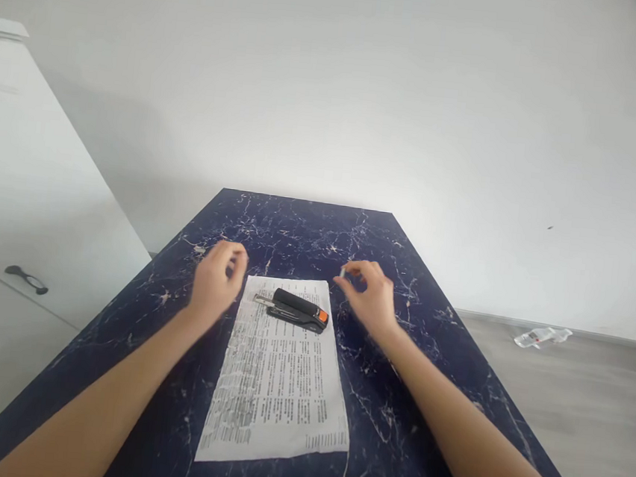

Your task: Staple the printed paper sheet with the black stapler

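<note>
1. So there's a dark blue marble-look table (pixel 275 219) with white veins, pushed up against a plain white wall (pixel 366 86).
2. A printed sheet of paper (pixel 278 385) lies flat in the middle of the table, full of small text, too blurry to read.
3. A black stapler (pixel 295 310) with an orange end sits on the top part of the paper, lying sideways, orange end toward the right.
4. The left hand (pixel 216 280) hovers just left of the paper's top corner, fingers loosely curled and holding nothing I can see. It's near the stapler but not touching it.
5. The right hand (pixel 367 294) is just right of the paper's top edge, thumb and forefinger pinched on a tiny pale thing (pixel 342 272). Can't tell what it is, too small.
6. A white cabinet (pixel 27 225) with a dark handle stands off to the left.
7. A clear plastic bottle (pixel 542 336) lies on the grey floor, way off to the right by the wall.
</note>
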{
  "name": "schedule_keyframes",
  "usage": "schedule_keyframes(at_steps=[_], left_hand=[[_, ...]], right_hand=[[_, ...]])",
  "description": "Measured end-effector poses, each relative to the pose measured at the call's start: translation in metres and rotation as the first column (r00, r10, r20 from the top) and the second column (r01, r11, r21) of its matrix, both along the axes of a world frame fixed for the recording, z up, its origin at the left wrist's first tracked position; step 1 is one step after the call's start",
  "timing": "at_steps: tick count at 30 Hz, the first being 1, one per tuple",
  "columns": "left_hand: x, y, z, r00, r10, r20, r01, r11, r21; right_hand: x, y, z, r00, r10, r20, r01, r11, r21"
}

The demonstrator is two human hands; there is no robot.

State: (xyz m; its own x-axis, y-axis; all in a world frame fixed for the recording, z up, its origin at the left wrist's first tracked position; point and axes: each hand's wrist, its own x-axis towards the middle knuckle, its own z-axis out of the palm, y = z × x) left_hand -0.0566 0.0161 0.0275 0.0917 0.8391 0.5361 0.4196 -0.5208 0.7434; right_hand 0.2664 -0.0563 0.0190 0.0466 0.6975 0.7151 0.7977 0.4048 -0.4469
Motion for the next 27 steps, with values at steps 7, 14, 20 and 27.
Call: schedule_keyframes(at_steps=[7,14,20,27], left_hand=[[-0.072,0.083,-0.038,0.707,0.247,-0.662,-0.377,0.925,-0.057],[-0.073,0.073,-0.033,0.651,0.217,-0.728,-0.364,0.930,-0.048],[-0.059,0.064,-0.019,0.705,0.269,-0.657,-0.355,0.935,0.001],[-0.008,0.024,-0.011,0.982,-0.143,-0.124,0.126,0.983,-0.132]], right_hand=[[0.098,0.039,-0.039,0.933,-0.282,0.223,0.344,0.884,-0.318],[0.098,0.049,-0.055,0.960,-0.224,0.169,0.267,0.916,-0.299],[0.094,0.047,-0.052,0.956,-0.233,0.180,0.265,0.947,-0.183],[0.031,0.024,-0.029,0.974,-0.084,0.209,0.072,0.995,0.063]])
